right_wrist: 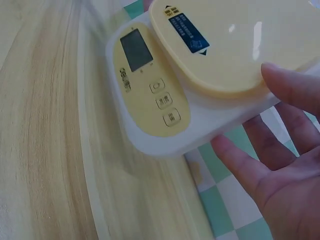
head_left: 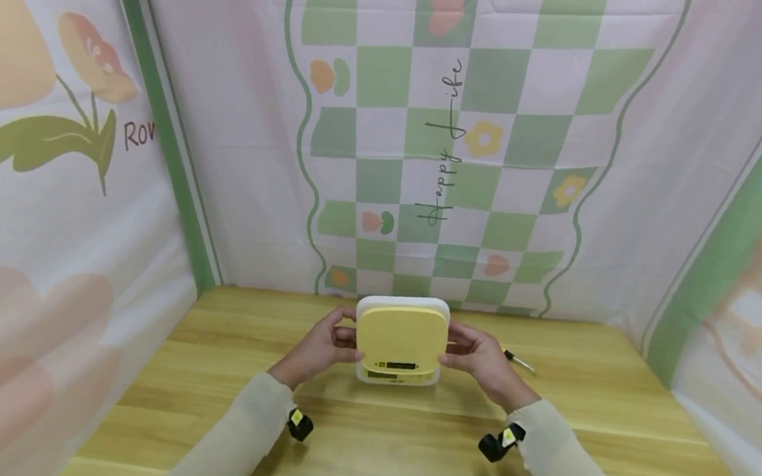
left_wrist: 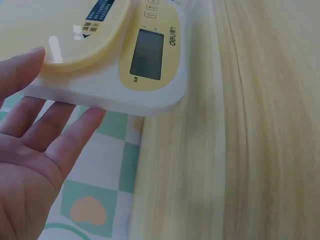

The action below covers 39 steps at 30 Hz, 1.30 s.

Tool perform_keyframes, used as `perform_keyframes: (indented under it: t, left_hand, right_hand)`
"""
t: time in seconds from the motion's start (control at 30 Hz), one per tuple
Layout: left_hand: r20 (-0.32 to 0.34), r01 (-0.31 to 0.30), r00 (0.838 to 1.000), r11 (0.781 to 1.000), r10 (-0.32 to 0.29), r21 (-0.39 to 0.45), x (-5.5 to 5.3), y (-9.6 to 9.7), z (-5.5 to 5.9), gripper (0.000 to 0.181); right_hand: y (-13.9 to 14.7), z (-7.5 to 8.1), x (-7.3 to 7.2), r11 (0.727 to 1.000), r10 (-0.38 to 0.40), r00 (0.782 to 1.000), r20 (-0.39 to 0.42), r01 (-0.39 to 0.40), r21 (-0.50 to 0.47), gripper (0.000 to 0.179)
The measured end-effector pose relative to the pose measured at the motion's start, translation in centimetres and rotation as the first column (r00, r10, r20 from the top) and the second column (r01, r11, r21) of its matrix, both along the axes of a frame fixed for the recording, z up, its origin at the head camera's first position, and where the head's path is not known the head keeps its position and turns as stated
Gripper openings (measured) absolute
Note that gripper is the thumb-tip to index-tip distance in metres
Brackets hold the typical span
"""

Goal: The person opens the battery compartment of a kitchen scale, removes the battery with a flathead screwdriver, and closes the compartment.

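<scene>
A white kitchen scale (head_left: 402,338) with a yellow weighing plate is held tilted up over the table, its plate facing the person. My left hand (head_left: 325,345) grips its left side, thumb on the plate's edge and fingers beneath the body. On the opposite side my right hand (head_left: 479,358) holds it the same way. The left wrist view shows the scale's dark, blank display (left_wrist: 147,54) and the deli lettering. Three buttons (right_wrist: 164,100) beside the display appear in the right wrist view, along with a dark label (right_wrist: 190,33) on the plate.
A small screwdriver-like tool (head_left: 520,361) with a dark handle and metal shaft lies on the wooden table (head_left: 397,443), just beyond the right hand. Behind the table hangs a green-and-white checked curtain (head_left: 431,136). Printed fabric walls (head_left: 47,239) stand at both sides.
</scene>
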<state>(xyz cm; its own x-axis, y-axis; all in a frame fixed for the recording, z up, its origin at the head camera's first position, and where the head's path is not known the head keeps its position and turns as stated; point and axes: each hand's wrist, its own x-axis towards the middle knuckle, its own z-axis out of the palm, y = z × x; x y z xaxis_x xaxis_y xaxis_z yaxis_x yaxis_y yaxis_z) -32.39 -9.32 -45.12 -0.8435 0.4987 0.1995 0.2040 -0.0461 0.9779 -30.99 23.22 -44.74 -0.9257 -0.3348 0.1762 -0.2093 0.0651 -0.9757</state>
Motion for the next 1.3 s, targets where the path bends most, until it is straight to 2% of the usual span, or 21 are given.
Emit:
perform_keyframes:
  t: [0.1, 0.23, 0.37, 0.53, 0.8, 1.0, 1.1, 1.3]
  left_hand:
    - [-0.016, -0.006, 1.0, 1.0, 0.005, -0.019, 0.1, 0.1, 0.1, 0.05]
    - [-0.028, -0.026, 0.999, 0.998, 0.025, -0.051, 0.5, 0.2, 0.5, 0.046]
    - [-0.044, -0.046, 0.998, 0.995, 0.042, -0.091, 0.7, 0.3, 0.3, 0.038]
    - [-0.068, -0.033, 0.997, 0.993, 0.025, -0.111, 0.7, 0.2, 0.0, 0.037]
    - [-0.091, -0.02, 0.996, 0.99, 0.007, -0.137, 1.0, 0.2, 0.1, 0.041]
    - [-0.15, 0.008, 0.988, 0.968, -0.047, -0.249, 1.2, 0.4, 0.0, 0.049]
    - [-0.162, 0.024, 0.984, 0.962, -0.07, -0.272, 1.3, 0.5, -0.1, 0.053]
    - [-0.17, 0.001, 0.984, 0.962, -0.05, -0.273, 1.2, 0.5, -0.5, 0.054]
  right_hand:
    - [-0.2, 0.1, 0.2, 1.0, -0.025, 1.0, -0.005, 0.025, -0.006, 0.063]
    - [-0.4, 0.1, 0.3, 0.998, -0.061, 0.998, -0.017, 0.06, -0.017, 0.05]
    - [-0.4, 0.0, 0.4, 0.995, -0.102, 0.994, -0.033, 0.102, -0.001, 0.04]
    - [0.0, -0.4, 0.4, 0.993, -0.12, 0.992, -0.029, 0.121, 0.017, 0.034]
    - [0.2, -0.8, 0.4, 0.998, -0.041, 0.999, -0.015, 0.041, -0.041, 0.035]
    - [0.6, -1.4, 0.2, 0.998, 0.011, 0.999, -0.037, -0.013, -0.067, 0.042]
    - [0.8, -1.8, 0.1, 0.999, 0.032, 0.998, -0.057, -0.034, -0.04, 0.044]
    - [0.9, -2.5, 0.0, 0.995, 0.104, 0.99, -0.1, -0.104, 0.005, 0.054]
